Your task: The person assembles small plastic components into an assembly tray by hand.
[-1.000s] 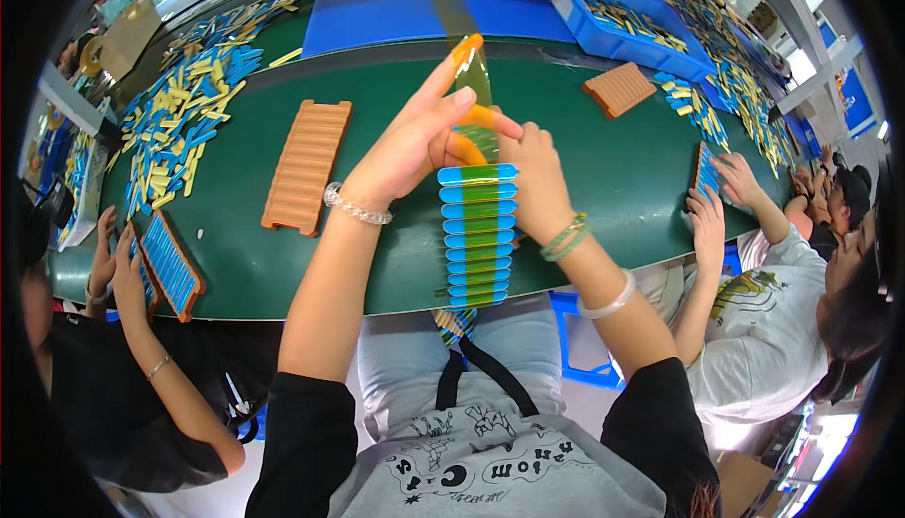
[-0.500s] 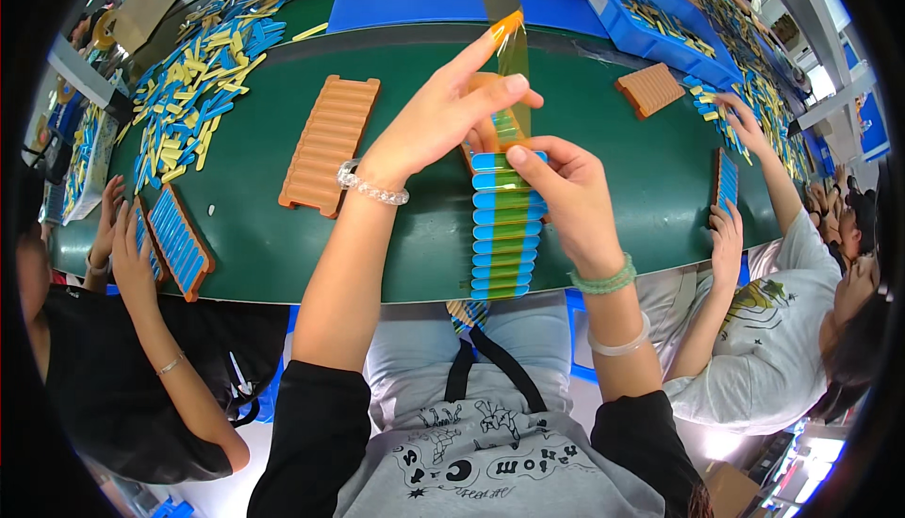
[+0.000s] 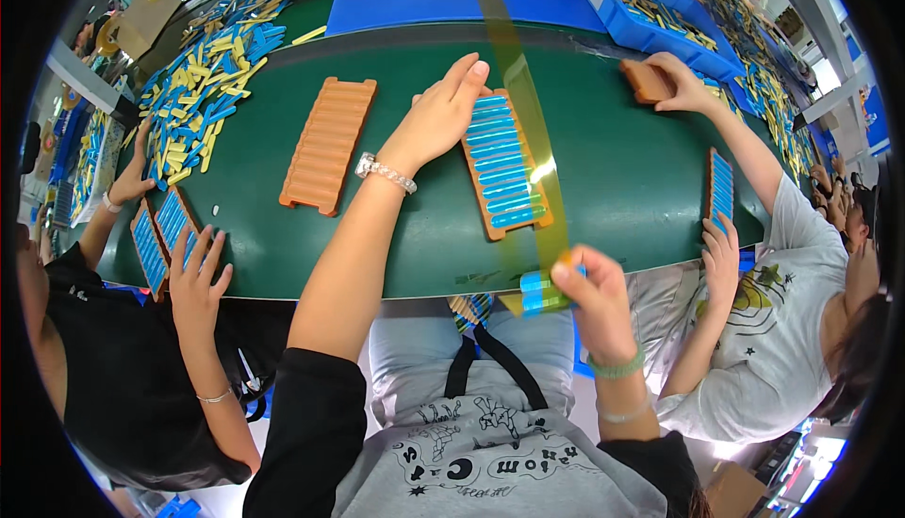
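My left hand lies flat, fingers apart, pressing the left edge of an orange slotted tray filled with several blue strips on the green table. My right hand is at the table's near edge, pinched on the end of a long yellow see-through tape that carries a few blue strips. The tape runs from that hand up over the tray's right side toward the far side of the table.
An empty orange tray lies left of my left hand. A heap of blue and yellow strips fills the far left. People work on both sides with their own trays. Blue bins stand at the back right.
The filled tray has gone down from both raised hands onto the table. My left hand now holds it flat, and my right hand has drawn the tape end back to the near edge.
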The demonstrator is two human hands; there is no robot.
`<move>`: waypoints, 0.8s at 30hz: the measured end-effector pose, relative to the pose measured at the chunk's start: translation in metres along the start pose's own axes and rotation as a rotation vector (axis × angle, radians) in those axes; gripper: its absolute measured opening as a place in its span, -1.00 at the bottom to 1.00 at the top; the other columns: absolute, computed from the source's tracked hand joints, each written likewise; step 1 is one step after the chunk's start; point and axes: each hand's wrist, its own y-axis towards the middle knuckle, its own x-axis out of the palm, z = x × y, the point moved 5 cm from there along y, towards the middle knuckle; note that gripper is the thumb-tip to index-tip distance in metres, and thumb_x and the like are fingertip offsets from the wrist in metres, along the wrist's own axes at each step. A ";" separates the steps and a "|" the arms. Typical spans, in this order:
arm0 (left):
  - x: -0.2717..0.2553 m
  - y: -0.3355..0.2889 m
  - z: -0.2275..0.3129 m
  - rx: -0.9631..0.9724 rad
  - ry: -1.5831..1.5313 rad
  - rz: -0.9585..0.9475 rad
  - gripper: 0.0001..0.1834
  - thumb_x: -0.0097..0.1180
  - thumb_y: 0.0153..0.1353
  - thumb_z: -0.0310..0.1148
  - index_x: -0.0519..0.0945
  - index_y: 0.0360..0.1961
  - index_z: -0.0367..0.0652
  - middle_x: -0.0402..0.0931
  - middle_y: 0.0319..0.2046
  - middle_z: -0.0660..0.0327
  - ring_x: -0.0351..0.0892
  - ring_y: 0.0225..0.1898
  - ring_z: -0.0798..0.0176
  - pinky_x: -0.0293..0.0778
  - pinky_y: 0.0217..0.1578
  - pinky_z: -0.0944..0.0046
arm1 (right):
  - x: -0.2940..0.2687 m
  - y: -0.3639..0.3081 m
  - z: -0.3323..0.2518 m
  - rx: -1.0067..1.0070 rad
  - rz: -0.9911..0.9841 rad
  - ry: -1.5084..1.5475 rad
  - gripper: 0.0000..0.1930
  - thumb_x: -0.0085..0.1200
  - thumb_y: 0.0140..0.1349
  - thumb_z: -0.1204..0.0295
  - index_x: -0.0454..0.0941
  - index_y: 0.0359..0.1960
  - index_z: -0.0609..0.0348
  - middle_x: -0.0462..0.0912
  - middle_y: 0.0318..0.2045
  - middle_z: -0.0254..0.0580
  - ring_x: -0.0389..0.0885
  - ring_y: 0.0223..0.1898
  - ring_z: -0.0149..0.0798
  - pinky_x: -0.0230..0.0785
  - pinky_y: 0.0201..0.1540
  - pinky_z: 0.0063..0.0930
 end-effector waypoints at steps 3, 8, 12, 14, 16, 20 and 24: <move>0.006 -0.003 0.006 -0.059 -0.151 -0.136 -0.14 -0.44 0.45 0.29 0.21 0.41 -0.27 0.60 0.05 0.08 0.54 0.07 0.16 0.31 0.20 0.24 | -0.011 -0.036 0.022 0.113 0.073 0.010 -0.88 0.17 0.33 0.47 0.52 -0.38 0.17 0.55 -0.41 -0.52 0.38 -0.38 -0.66 0.22 -0.34 -0.68; 0.015 -0.013 0.017 -0.080 -0.225 -0.297 -0.11 -0.11 0.37 0.26 0.10 0.46 -0.22 0.52 0.08 0.06 0.52 0.06 0.21 0.36 0.14 0.24 | -0.014 -0.059 0.050 0.208 0.091 -0.029 -0.88 0.18 0.34 0.46 0.54 -0.35 0.21 0.58 -0.40 -0.51 0.31 -0.49 -0.73 0.12 -0.48 -0.76; 0.009 -0.015 0.028 0.126 -0.197 -0.210 0.18 0.36 0.09 0.11 -0.13 0.52 -0.06 0.49 0.10 0.01 0.53 0.06 0.11 0.44 0.09 0.16 | -0.005 -0.048 0.044 0.191 0.103 -0.016 -0.89 0.16 0.33 0.55 0.53 -0.17 0.29 0.62 -0.33 -0.40 0.48 -0.44 -0.68 0.29 -0.44 -0.72; 0.001 -0.015 0.032 0.138 -0.112 -0.097 0.35 0.54 -0.10 0.03 -0.18 0.52 -0.03 0.45 0.13 -0.03 0.59 -0.01 0.05 0.51 0.04 0.14 | -0.008 -0.040 0.041 0.088 0.127 0.029 -0.63 0.14 0.28 0.68 0.40 0.11 0.31 0.64 -0.21 -0.23 0.66 -0.31 -0.52 0.49 -0.32 -0.67; -0.011 -0.018 0.038 0.210 -0.050 -0.002 0.26 0.43 0.05 -0.05 -0.26 0.52 -0.07 0.52 -0.02 -0.08 0.64 -0.17 0.14 0.55 -0.15 0.24 | -0.010 -0.035 0.038 0.044 0.123 -0.027 -0.60 0.14 0.28 0.69 0.38 0.14 0.29 0.64 -0.20 -0.22 0.66 -0.29 -0.52 0.49 -0.32 -0.70; -0.013 -0.014 0.035 0.087 -0.100 -0.049 0.39 0.49 -0.01 -0.13 -0.42 0.52 -0.03 0.45 0.00 -0.17 0.69 -0.30 0.12 0.60 -0.29 0.25 | -0.011 -0.020 0.031 -0.052 0.083 -0.163 -0.62 0.15 0.27 0.68 0.47 0.14 0.27 0.66 -0.15 -0.20 0.65 -0.25 -0.53 0.46 -0.32 -0.76; -0.013 -0.013 0.031 0.105 -0.113 -0.021 0.37 0.49 0.00 -0.16 -0.41 0.52 -0.01 0.46 -0.01 -0.16 0.69 -0.34 0.10 0.61 -0.32 0.23 | -0.011 -0.016 0.027 -0.051 0.021 -0.304 -0.70 0.18 0.27 0.64 0.63 0.04 0.27 0.70 -0.15 -0.19 0.63 -0.23 -0.55 0.44 -0.29 -0.74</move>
